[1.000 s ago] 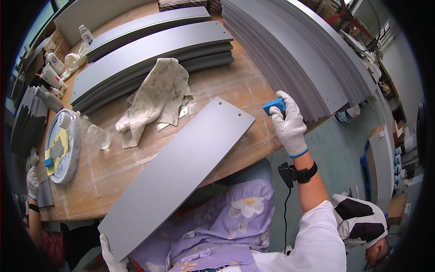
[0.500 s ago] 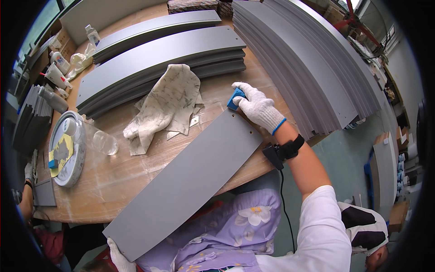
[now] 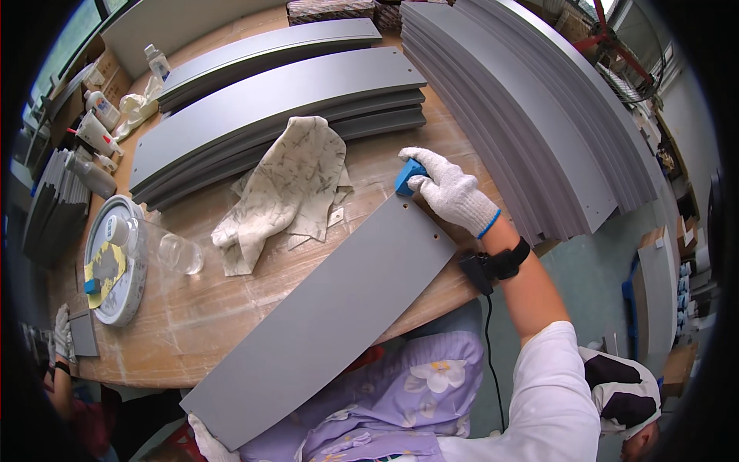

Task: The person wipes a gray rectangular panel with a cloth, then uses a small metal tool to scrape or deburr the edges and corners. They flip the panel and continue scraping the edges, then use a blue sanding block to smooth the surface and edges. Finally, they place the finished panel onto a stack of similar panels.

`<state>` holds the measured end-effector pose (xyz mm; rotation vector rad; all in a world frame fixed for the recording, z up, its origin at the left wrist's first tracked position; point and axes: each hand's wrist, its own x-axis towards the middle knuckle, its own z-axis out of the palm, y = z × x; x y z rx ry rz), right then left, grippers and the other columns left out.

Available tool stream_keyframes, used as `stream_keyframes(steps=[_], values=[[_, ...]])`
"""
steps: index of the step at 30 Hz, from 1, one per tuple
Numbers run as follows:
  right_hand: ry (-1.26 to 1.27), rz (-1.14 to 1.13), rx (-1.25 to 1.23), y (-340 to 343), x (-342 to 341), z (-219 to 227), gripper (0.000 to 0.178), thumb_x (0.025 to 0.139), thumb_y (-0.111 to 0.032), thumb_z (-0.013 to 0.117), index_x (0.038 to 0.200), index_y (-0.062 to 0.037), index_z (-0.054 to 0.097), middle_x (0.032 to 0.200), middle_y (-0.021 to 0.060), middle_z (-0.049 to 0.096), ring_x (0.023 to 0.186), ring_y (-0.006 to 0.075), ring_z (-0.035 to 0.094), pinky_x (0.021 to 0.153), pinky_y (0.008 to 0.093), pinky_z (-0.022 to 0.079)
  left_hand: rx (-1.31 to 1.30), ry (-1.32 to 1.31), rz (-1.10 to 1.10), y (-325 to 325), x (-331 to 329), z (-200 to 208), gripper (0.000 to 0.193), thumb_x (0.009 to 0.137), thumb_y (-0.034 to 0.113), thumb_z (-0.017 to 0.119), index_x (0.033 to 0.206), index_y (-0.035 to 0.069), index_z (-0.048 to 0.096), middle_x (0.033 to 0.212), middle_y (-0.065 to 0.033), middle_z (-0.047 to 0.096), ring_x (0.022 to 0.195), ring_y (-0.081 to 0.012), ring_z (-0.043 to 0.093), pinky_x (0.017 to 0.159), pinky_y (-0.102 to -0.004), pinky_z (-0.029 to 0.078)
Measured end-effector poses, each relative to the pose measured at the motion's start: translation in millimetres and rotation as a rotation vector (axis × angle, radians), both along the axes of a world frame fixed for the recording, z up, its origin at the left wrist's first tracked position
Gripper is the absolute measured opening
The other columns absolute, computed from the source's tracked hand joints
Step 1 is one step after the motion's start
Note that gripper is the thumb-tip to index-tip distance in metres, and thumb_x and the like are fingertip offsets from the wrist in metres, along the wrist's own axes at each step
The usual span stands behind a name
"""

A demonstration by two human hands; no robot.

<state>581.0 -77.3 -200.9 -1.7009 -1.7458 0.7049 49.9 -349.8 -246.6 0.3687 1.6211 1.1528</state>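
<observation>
A long grey board point(image 3: 319, 316) with small holes at its far end lies slantwise, its near end over my lap. My left hand point(image 3: 209, 440), in a white glove, holds the board's near corner; most of its fingers are hidden below. My gloved right hand point(image 3: 450, 189) grips a small blue block point(image 3: 409, 178) between thumb and fingers, at the far left corner of the board. Just left of the board's far half, a crumpled, stained white cloth point(image 3: 289, 189) rests on the wooden table point(image 3: 165, 335).
Stacks of grey boards stand behind the cloth point(image 3: 277, 92) and at the right point(image 3: 531, 115). Left are a round white lid point(image 3: 135, 289) with yellow sandpaper and another blue block point(image 3: 92, 286), a clear bottle point(image 3: 181, 254) lying down, and a co-worker's gloved hand point(image 3: 63, 335).
My right hand and the blue block appear slightly lower and farther right, as does the whole board. The view has shifted a little. The co-worker's hand at the left has come further into sight.
</observation>
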Motion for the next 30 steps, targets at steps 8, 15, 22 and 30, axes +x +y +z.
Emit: stream_keyframes(steps=[8, 15, 22, 30], values=[[-0.087, -0.002, 0.027, -4, 0, 0, 0.040, 0.098, -0.015, 0.056, 0.137, -0.0075, 0.053, 0.127, 0.0188, 0.063, 0.117, 0.0328, 0.061, 0.105, 0.0400, 0.047, -0.015, -0.003, 0.044, 0, 3, -1, 0.072, 0.105, 0.057, 0.030, 0.156, 0.006, 0.027, 0.159, -0.0137, 0.033, 0.144, -0.0326, 0.034, 0.119, -0.0442, 0.027], [-0.035, 0.021, -0.009, -16, 10, 4, 0.043, 0.095, -0.013, 0.057, 0.137, -0.0072, 0.053, 0.129, 0.0186, 0.062, 0.120, 0.0331, 0.060, 0.107, 0.0397, 0.046, 0.015, 0.067, 0.037, 1, 7, -1, 0.070, 0.105, 0.055, 0.029, 0.154, 0.006, 0.029, 0.158, -0.0142, 0.035, 0.142, -0.0327, 0.037, 0.118, -0.0446, 0.029], [-0.059, 0.015, -0.196, -75, 40, 15, 0.046, 0.092, -0.008, 0.056, 0.137, -0.0078, 0.054, 0.132, 0.0175, 0.061, 0.122, 0.0326, 0.059, 0.109, 0.0403, 0.044, -0.011, 0.113, 0.046, -1, 7, 1, 0.068, 0.106, 0.054, 0.030, 0.152, 0.005, 0.032, 0.154, -0.0152, 0.040, 0.138, -0.0323, 0.041, 0.114, -0.0448, 0.035], [0.066, -0.040, -0.097, -72, 32, 8, 0.043, 0.093, -0.012, 0.057, 0.136, -0.0066, 0.054, 0.131, 0.0194, 0.061, 0.119, 0.0329, 0.061, 0.106, 0.0389, 0.046, 0.017, 0.222, -0.019, -1, 6, -7, 0.068, 0.105, 0.056, 0.030, 0.153, 0.007, 0.033, 0.155, -0.0140, 0.039, 0.140, -0.0325, 0.040, 0.116, -0.0455, 0.032]])
